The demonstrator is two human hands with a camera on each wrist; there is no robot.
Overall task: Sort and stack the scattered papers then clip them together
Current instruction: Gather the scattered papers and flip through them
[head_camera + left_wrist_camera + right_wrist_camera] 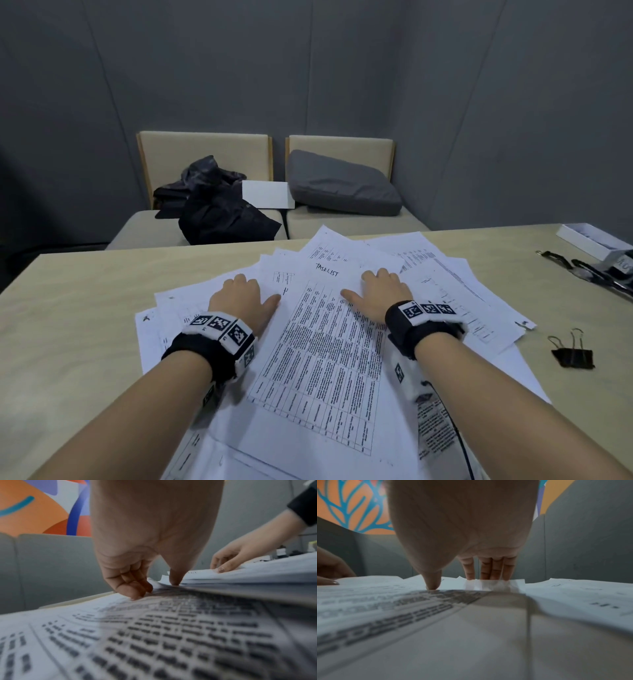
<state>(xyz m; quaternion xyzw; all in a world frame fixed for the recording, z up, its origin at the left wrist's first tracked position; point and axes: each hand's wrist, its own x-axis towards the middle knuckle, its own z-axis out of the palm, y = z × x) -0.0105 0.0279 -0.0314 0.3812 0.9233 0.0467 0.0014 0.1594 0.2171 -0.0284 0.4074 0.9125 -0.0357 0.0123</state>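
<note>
Both hands, left hand (239, 296) and right hand (382, 294), flat on scattered papers (325, 359), fingers (494, 568) straight, holding nothing; better to slide sheets inward slowly, edges matched.

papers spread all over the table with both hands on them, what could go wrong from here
1. The papers lie fanned at many angles; if the left hand and right hand push them together too fast, corners could fold or crease.
2. Some sheets reach past the table's far edge, so a careless sweep might send them off.
3. The binder clip sits beside the pile on the right; sliding sheets could bury it or knock it away.
</note>
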